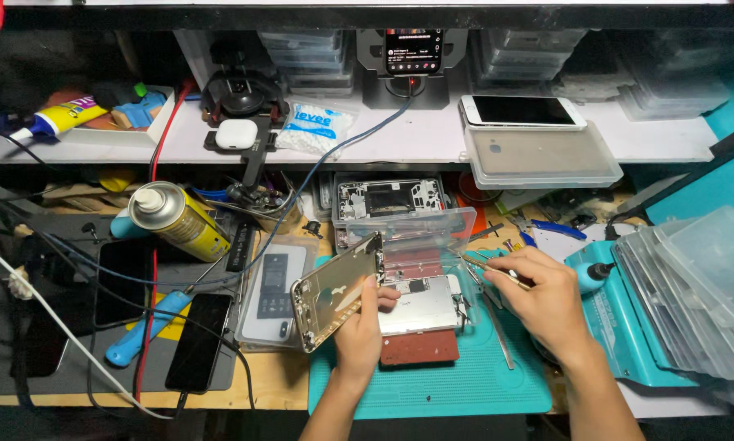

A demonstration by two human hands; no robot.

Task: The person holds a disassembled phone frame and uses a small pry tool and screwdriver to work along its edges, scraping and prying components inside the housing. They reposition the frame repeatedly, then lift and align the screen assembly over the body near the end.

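The phone's screen panel (338, 290) already stands swung up from its opened body (422, 305) on the teal mat (465, 384), the left hand (359, 331) gripping its near edge, the right hand (546, 298) pinching tweezers (497, 271) just right of the body, whose inner parts remain mounted.

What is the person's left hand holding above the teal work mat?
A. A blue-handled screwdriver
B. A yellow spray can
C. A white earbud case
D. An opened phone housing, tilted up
D: the left hand grips the opened phone housing, raised at a tilt over the teal work mat.
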